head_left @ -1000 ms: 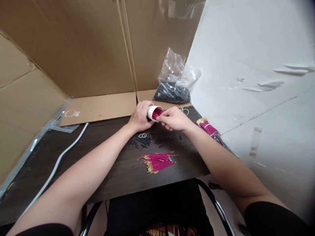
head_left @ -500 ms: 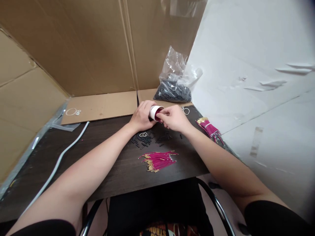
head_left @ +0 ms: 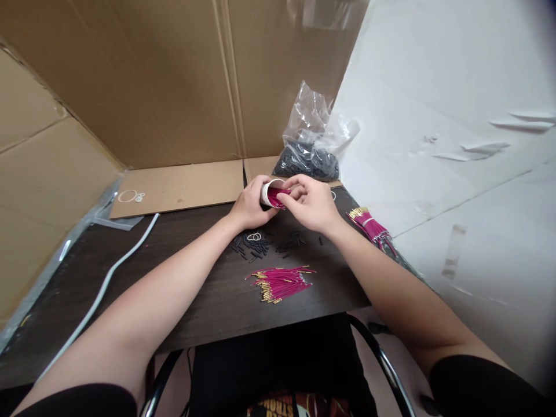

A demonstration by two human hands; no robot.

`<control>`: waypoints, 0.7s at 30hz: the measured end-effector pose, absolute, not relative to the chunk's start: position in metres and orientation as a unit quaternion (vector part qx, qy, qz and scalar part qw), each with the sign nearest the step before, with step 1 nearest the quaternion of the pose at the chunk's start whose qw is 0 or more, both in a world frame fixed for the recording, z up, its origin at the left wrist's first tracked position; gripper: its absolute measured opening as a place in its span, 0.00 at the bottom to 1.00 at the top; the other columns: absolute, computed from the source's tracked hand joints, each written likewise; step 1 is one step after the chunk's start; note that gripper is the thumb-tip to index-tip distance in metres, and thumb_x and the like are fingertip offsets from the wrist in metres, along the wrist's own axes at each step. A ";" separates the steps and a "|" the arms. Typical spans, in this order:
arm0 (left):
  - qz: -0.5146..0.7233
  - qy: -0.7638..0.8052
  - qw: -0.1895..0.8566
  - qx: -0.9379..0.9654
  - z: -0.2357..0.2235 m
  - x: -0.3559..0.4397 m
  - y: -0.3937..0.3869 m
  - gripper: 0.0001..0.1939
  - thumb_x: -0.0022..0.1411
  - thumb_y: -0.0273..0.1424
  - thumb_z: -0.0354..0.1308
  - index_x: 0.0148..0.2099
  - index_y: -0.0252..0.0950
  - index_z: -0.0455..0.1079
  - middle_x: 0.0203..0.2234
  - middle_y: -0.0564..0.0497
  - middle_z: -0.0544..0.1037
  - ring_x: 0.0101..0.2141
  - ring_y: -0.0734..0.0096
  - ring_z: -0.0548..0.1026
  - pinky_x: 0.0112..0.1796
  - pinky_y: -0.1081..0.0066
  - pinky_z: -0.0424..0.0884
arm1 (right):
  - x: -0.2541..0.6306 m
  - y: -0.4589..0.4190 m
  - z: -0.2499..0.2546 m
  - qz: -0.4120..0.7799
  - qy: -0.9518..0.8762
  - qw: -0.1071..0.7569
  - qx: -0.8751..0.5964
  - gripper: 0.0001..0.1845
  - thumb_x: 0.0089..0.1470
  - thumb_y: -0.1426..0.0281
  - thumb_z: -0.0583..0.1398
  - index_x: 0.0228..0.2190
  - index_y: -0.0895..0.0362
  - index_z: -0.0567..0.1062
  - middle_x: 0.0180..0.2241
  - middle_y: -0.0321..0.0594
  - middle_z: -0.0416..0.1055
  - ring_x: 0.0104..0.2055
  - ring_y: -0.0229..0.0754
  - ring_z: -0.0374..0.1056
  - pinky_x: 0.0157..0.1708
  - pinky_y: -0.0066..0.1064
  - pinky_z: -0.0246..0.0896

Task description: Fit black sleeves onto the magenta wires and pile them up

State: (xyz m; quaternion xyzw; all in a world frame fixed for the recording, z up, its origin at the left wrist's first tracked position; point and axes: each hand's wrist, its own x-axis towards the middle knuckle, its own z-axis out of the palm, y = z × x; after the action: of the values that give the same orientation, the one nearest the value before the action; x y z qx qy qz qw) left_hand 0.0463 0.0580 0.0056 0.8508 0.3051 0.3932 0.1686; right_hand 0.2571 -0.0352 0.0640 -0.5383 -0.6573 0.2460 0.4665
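White plastic, a small cup (head_left: 267, 191), sits in my left hand (head_left: 252, 205), which is wrapped round its side and holds it tilted with the mouth turned toward my right hand (head_left: 309, 204). My right fingertips (head_left: 283, 198) are pinched at that mouth on the magenta wires (head_left: 278, 198) that stick out of it. Both hands hover just above the far part of the dark table (head_left: 174, 278).

Only the rim and part of the wall of the cup show past my fingers, and the wires inside are thin and packed close.

Below my hands, short black sleeves (head_left: 264, 244) lie scattered on the table with a small white ring (head_left: 254, 236) among them. Nearer to me lies a loose pile of magenta wires with gold ends (head_left: 281, 282). To my right, at the table edge, a tied bundle of the same wires (head_left: 369, 223) rests. Behind the hands a clear bag of black pieces (head_left: 309, 159) leans against the cardboard wall (head_left: 174, 81). On the left, a white cable (head_left: 104, 286) runs across the table, and white rings (head_left: 130, 196) lie on a cardboard flap (head_left: 182, 188).
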 end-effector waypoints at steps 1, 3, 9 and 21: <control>0.400 0.303 0.178 0.847 0.006 0.046 0.059 0.32 0.62 0.37 0.75 0.63 0.40 0.67 0.56 0.40 0.83 0.53 0.49 0.84 0.54 0.50 0.81 | 0.258 -0.035 0.065 0.232 -0.656 0.477 -0.536 0.11 0.65 0.63 0.70 0.44 0.56 0.81 0.29 0.37 0.77 0.30 0.40 0.69 0.37 0.36 0.65; 0.416 0.298 0.199 0.836 0.005 0.046 0.061 0.33 0.63 0.39 0.75 0.64 0.41 0.65 0.56 0.40 0.84 0.54 0.49 0.85 0.55 0.49 0.81 | 0.259 -0.035 0.065 0.210 -0.652 0.491 -0.538 0.10 0.68 0.63 0.67 0.44 0.55 0.80 0.31 0.38 0.76 0.30 0.40 0.67 0.36 0.36 0.64; 0.448 0.288 0.231 0.814 0.004 0.046 0.064 0.33 0.66 0.42 0.75 0.65 0.42 0.63 0.57 0.39 0.82 0.57 0.49 0.84 0.59 0.47 0.80 | 0.257 -0.036 0.061 0.172 -0.660 0.511 -0.524 0.11 0.71 0.60 0.64 0.48 0.54 0.77 0.32 0.37 0.70 0.31 0.41 0.64 0.36 0.37 0.62; 0.452 0.269 0.199 0.827 0.008 0.044 0.061 0.35 0.62 0.44 0.76 0.63 0.42 0.63 0.54 0.42 0.82 0.52 0.52 0.84 0.53 0.51 0.81 | 0.255 -0.040 0.057 0.137 -0.683 0.501 -0.513 0.09 0.73 0.61 0.61 0.49 0.53 0.74 0.36 0.41 0.72 0.36 0.45 0.69 0.39 0.39 0.66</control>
State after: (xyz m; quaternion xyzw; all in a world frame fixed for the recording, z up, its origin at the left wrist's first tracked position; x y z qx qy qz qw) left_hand 0.0438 0.0606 0.0075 0.8271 0.2686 0.4520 0.1986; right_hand 0.2554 -0.0398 0.0568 -0.5134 -0.6834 0.1373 0.5006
